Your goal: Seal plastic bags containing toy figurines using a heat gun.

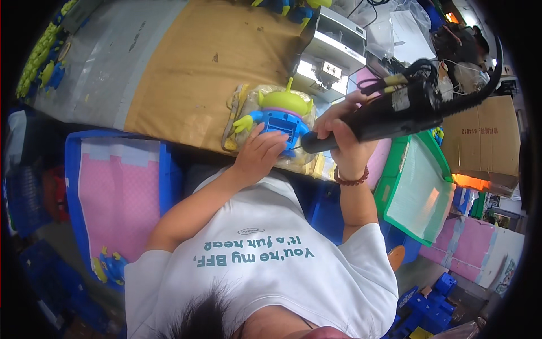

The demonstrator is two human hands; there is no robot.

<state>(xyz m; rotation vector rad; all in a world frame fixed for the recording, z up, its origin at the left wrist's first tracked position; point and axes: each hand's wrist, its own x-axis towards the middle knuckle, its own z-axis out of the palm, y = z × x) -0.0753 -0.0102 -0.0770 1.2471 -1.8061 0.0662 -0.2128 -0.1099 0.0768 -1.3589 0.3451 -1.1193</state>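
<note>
A toy alien figure (285, 103) with a lime-green head and a blue body lies on a padded, plastic-wrapped support at the table's near edge. The back of its body shows an open rectangular recess. My left hand (261, 151) grips the lower left of the blue body, fingers pressed over it. In my right hand (347, 141) is a black electric screwdriver (384, 116), tilted, with its nose low and left. Its thin bit reaches the lower part of the toy, close to my left fingertips. Whether the bit sits in a screw is too small to tell.
A blue bin (73, 186) lined with pink sheet stands left, holding a toy figure. To the right are a green tray (389, 175) and a cardboard box (480, 141). Behind the toy stands a white machine (339, 37). A thick black cable runs from the screwdriver.
</note>
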